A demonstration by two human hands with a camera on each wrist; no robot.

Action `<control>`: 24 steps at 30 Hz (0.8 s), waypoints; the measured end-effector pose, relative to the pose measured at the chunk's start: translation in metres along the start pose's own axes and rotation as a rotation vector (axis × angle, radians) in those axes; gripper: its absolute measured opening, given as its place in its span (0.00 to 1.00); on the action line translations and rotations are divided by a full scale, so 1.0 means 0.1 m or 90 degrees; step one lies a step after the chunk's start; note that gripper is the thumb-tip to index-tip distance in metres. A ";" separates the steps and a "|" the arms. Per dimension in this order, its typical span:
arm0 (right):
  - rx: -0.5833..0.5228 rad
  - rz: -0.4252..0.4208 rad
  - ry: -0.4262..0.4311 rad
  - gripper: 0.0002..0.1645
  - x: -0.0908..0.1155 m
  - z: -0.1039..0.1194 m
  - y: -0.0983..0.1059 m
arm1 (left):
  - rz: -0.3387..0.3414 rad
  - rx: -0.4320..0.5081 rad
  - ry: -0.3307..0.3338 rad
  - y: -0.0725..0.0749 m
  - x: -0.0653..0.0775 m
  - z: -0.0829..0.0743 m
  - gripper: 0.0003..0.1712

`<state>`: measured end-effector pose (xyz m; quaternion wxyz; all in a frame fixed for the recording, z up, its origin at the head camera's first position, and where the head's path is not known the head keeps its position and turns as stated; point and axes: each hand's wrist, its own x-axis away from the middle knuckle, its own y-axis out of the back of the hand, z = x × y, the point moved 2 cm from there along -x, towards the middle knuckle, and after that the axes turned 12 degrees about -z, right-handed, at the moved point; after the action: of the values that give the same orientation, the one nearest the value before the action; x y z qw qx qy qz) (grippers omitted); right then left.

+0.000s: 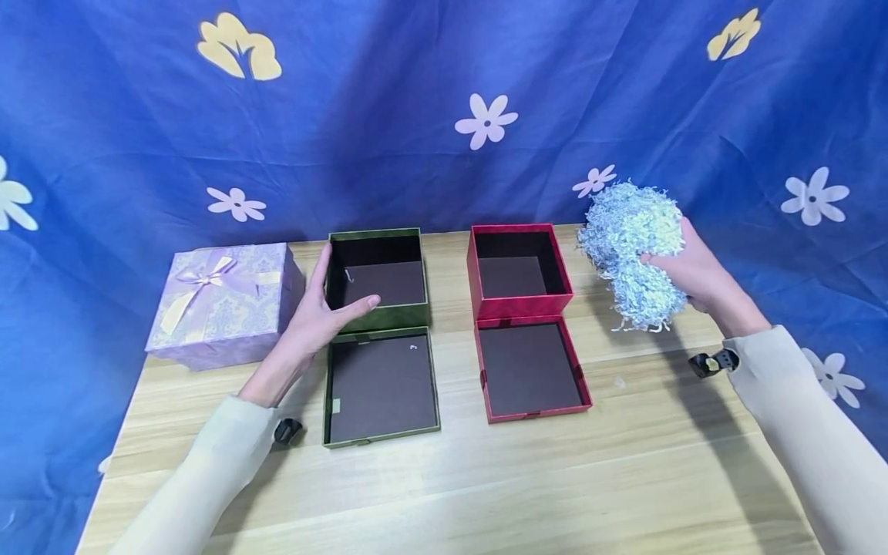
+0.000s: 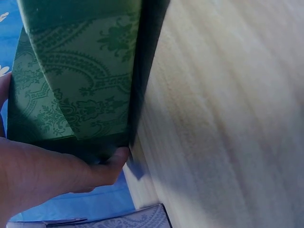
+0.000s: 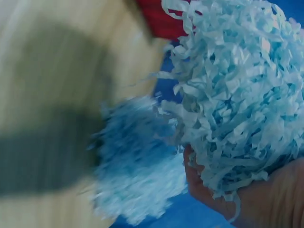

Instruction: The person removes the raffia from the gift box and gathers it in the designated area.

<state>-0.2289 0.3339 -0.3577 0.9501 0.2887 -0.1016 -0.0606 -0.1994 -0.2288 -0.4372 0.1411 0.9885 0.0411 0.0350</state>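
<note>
At the left front corner of an uncovered green box (image 1: 385, 317), my left hand (image 1: 315, 308) is spread, thumb reaching over the front rim and a finger along the left side. The left wrist view shows the thumb close to the patterned green wall (image 2: 90, 80). My right hand (image 1: 694, 270) grips a big bundle of light blue shredded paper (image 1: 634, 231) at the right, over the table's back edge. In the right wrist view the curly strips (image 3: 242, 90) cover most of the fingers, and another clump of paper (image 3: 137, 161) shows behind.
The green lid (image 1: 381, 385) lies upturned before its box. An uncovered red box (image 1: 520, 307) stands right of the green one, its upturned lid (image 1: 530, 366) in front. Far left is a closed lilac gift box (image 1: 229, 301) with a ribbon bow. A blue floral cloth (image 1: 402, 116) hangs behind.
</note>
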 end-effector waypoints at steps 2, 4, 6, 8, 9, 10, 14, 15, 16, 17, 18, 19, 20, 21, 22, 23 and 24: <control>0.030 -0.009 -0.027 0.64 0.00 -0.13 0.06 | -0.001 0.000 -0.004 0.00 0.00 0.00 0.73; 0.048 -0.012 -0.042 0.66 -0.01 -0.26 0.11 | -0.001 -0.001 -0.008 0.00 0.00 0.01 0.73; 0.067 -0.012 -0.056 0.67 -0.03 -0.37 0.15 | -0.002 -0.003 -0.012 0.00 0.01 0.00 0.73; 0.081 -0.011 -0.065 0.67 -0.05 -0.49 0.18 | -0.005 -0.005 -0.013 0.00 0.01 0.00 0.73; 0.085 -0.011 -0.067 0.67 -0.07 -0.54 0.19 | -0.006 -0.006 -0.013 0.01 0.02 0.00 0.73; 0.089 -0.012 -0.072 0.67 -0.09 -0.59 0.19 | -0.007 -0.006 -0.013 0.01 0.02 0.00 0.73; 0.105 -0.017 -0.097 0.70 -0.18 -0.77 0.20 | -0.007 -0.004 -0.012 0.02 0.03 0.00 0.73; 0.109 -0.019 -0.102 0.70 -0.20 -0.82 0.20 | -0.006 -0.002 -0.012 0.01 0.02 0.00 0.73; 0.117 -0.022 -0.107 0.70 -0.22 -0.86 0.20 | -0.005 -0.002 -0.012 0.01 0.02 0.00 0.73; 0.125 -0.024 -0.110 0.70 -0.24 -0.89 0.19 | -0.005 -0.002 -0.012 0.01 0.01 0.00 0.73; 0.131 -0.026 -0.115 0.70 -0.26 -0.93 0.19 | -0.004 -0.001 -0.011 0.01 0.01 0.00 0.73; 0.136 -0.028 -0.115 0.70 -0.28 -0.95 0.18 | -0.005 -0.001 -0.011 0.01 0.01 0.00 0.73; 0.138 -0.029 -0.118 0.70 -0.30 -0.98 0.18 | -0.004 -0.001 -0.012 0.00 0.01 0.00 0.73; 0.141 -0.031 -0.122 0.70 -0.31 -1.01 0.18 | -0.004 0.000 -0.011 0.00 0.02 0.00 0.73; 0.144 -0.033 -0.128 0.71 -0.33 -1.03 0.18 | -0.004 0.000 -0.011 0.00 0.02 0.00 0.73; 0.144 -0.035 -0.135 0.71 -0.34 -1.04 0.18 | -0.004 -0.001 -0.011 0.00 0.02 0.00 0.73; 0.142 -0.036 -0.142 0.71 -0.35 -1.05 0.18 | -0.004 -0.001 -0.012 0.00 0.03 -0.01 0.73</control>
<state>-0.2381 0.4108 -0.4388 0.8929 0.3867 -0.2042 -0.1075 -0.1966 -0.2279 -0.4363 0.1425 0.9886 0.0426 0.0256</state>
